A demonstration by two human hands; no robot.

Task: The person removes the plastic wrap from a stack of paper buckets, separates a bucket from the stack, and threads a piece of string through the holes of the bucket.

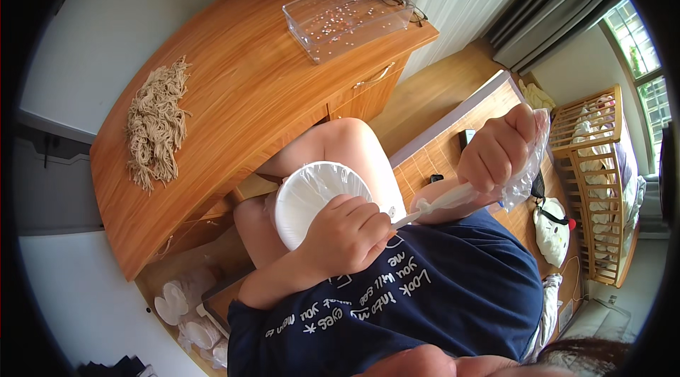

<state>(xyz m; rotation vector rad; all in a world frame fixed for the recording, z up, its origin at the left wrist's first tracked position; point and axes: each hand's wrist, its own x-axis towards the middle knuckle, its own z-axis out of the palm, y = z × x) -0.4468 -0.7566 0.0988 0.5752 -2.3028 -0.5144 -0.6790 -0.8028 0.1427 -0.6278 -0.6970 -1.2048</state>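
On my lap rests a white round bowl (301, 200), wrapped in a clear plastic bag; whether more bowls are stacked under it is hidden. My left hand (346, 234) is closed on the gathered plastic right beside the bowl's rim. From there the plastic runs as a twisted, stretched strip to the right, with a knot (423, 207) in it between my hands. Raised higher and farther right, my right hand (492, 154) makes a fist around the bag's loose end (530, 172), which crumples out past the fingers.
A wooden desk (234, 65) curves ahead, bearing a bundle of beige yarn (159, 122), a clear box (312, 48) with small shiny bits, and eyeglasses (418, 17). Wrapped white packages (202, 334) lie at lower left. A wooden crib (595, 186) and white plush bag (551, 232) are at right.
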